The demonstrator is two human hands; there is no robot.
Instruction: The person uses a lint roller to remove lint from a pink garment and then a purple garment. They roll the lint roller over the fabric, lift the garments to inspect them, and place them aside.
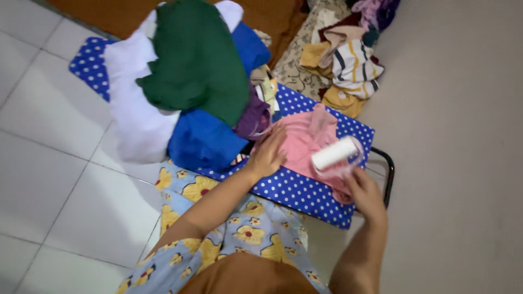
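The right hand (364, 191) is gripping a white roller (335, 153) at lower right of centre, holding it over the pink cloth (303, 142). The left hand (268, 155) is lying open, palm down, on that cloth's left edge (fingers spread). Both are resting on the dotted board (297, 190), with a clothes pile (190, 81) filling the upper left.

Soft, even indoor light, faint shadows on the floor tiles (49, 179) (slight motion blur throughout).
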